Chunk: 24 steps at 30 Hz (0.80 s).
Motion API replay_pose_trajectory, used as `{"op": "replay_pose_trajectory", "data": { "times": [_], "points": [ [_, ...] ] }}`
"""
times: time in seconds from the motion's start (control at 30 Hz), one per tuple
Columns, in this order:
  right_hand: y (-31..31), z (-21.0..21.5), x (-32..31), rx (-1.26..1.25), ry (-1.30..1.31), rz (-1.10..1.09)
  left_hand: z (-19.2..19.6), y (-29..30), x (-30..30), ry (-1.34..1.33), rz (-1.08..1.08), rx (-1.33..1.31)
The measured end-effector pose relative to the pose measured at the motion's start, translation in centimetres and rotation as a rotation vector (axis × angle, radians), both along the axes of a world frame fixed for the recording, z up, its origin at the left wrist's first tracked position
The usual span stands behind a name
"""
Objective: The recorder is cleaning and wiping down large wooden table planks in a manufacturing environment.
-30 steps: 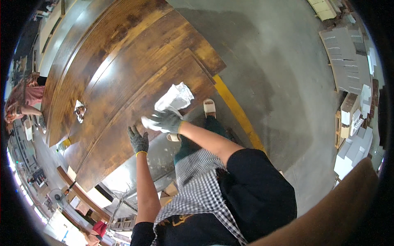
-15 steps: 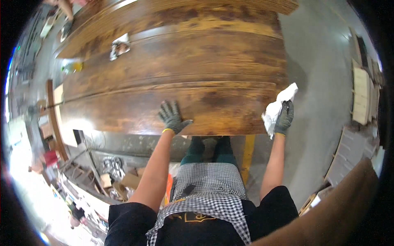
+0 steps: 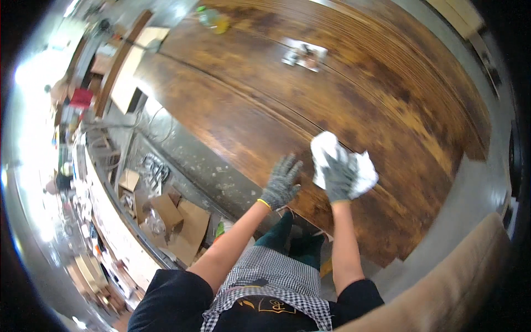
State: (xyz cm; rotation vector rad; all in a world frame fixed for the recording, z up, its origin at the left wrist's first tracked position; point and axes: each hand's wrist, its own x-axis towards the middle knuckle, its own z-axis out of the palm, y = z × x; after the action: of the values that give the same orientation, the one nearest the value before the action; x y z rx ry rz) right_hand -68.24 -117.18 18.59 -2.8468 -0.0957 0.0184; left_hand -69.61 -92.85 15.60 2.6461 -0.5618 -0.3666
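Observation:
My left hand [image 3: 281,183], in a grey knit glove with a yellow cuff edge, lies with its fingers out on the near edge of a dark brown wood panel [image 3: 238,124]; it holds nothing. Just right of it, my right hand [image 3: 339,180], gloved in grey, presses a crumpled white cloth [image 3: 362,171] onto the panel. The cloth bunches out around the fingers and hides part of the grip. Beyond my hands on the wood lies a small whitish sheet [image 3: 304,54] with brown bits or stains on it.
A clear bottle [image 3: 213,21] with yellowish liquid and a green cap is at the panel's far left. More brown boards [image 3: 409,39] lie on the far side. Cardboard boxes [image 3: 166,213] and a long bench [image 3: 105,205] stand to the left. Grey floor shows at the right.
My view has turned leftward along the panel. The right hand has brought the cloth from beyond the right edge onto the wood, close to my left hand.

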Motion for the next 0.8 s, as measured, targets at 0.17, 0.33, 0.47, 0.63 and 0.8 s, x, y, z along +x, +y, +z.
{"op": "replay_pose_trajectory", "data": {
  "times": [0.17,0.33,0.47,0.63,0.8],
  "points": [
    [-6.1,0.3,-6.8,-0.083,0.041,-0.689,0.9,18.9,9.1,-0.286,0.685,0.187],
    [1.6,-4.4,-1.8,-0.668,0.192,-0.842,-2.1,28.4,18.0,-0.332,0.885,0.285],
    [15.2,-3.9,7.6,-0.336,0.145,-0.462,-2.1,26.8,20.3,-0.29,0.857,0.282],
    [29.7,-3.8,19.2,-0.17,0.033,0.019,-1.3,27.3,20.7,-0.272,0.87,0.307],
    [43.2,-4.7,29.9,-0.067,-0.026,0.286,-1.6,28.2,20.3,-0.252,0.865,0.332]
  ]
}}
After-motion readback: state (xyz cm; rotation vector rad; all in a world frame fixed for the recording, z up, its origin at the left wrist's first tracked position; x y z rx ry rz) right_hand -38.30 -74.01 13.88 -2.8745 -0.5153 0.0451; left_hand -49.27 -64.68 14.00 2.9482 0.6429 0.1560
